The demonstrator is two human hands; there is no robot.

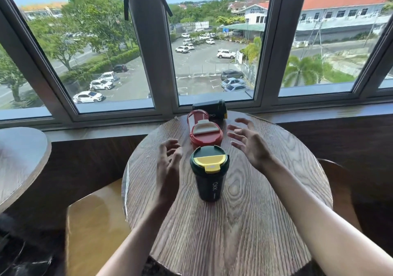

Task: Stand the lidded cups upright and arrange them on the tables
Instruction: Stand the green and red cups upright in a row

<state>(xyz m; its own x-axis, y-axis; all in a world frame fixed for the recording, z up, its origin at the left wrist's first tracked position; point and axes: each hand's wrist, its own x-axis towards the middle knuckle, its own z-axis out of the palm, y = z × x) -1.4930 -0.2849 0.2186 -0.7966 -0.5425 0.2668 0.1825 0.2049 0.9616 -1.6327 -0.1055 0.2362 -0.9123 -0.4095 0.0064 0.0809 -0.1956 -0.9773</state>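
Worktops in this view number two: a second round worktop (21,154) at the far left, of which only part shows and that part carries no cup, and the main round wooden worktop (244,222) at centre, which carries all three cups. On the main worktop the cups form a line running away from the person toward the window (212,42). Nearest stands the dark green cup (209,174) with a yellow lid flap, upright on its base. Directly behind it, seemingly touching or nearly so, stands the red cup (205,134) with a pale lid flap, also upright. Farthest back, at the worktop's rim by the sill, the third dark cup (210,110) lies on its side.

Progress, judged from this arrangement: two cups are standing, one is left to be righted, and spreading the cups across both worktops appears not yet done.

The left hand (168,165) hovers just left of the green cup, fingers loosely curled, holding nothing and not touching it. The right hand (248,142) hovers to the right of the red cup, open with fingers spread, also empty. The two upright cups sit between the hands; the fallen cup lies beyond both.
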